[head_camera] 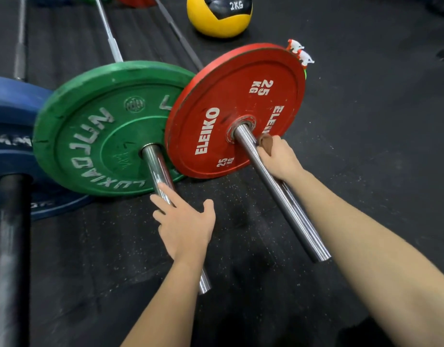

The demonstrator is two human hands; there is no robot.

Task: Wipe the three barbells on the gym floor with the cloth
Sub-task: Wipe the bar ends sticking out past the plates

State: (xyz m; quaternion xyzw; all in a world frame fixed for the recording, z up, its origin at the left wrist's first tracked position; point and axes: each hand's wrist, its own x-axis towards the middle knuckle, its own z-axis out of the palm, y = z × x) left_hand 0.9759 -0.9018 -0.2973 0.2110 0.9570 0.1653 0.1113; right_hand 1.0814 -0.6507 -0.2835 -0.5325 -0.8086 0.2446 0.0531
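Three barbells: they lie side by side on the black gym floor (366, 146), their sleeve ends toward me.
Blue plate (13, 101): far left, on a dark, dull sleeve (12, 246) that runs down the left edge of the view.
Green plate (96, 131): standing just right of the blue plate, its rim overlapped by the red plate; white lettering on its face.
Middle sleeve (158, 171): polished steel, projecting from the green plate's hub toward me.
My left hand (186, 226): laid over the middle sleeve, fingers loosely spread and thumb held apart, holding nothing.
Red plate (236, 108): marked ELEIKO and 25 KG, standing upright on the right barbell.
Right sleeve (286, 196): polished steel, running from the red plate's hub down to the right; its free end is clear of the floor.
Cloth (265, 144): brown, only a small fold shows above my fist, against the right sleeve close to the red plate's hub.
My right hand (278, 159): closed around the cloth and pressed to the right sleeve; it probably wraps the steel, though the underside is hidden.
Medicine ball (219, 15): yellow and black, marked 2KG, on the floor beyond the red plate.
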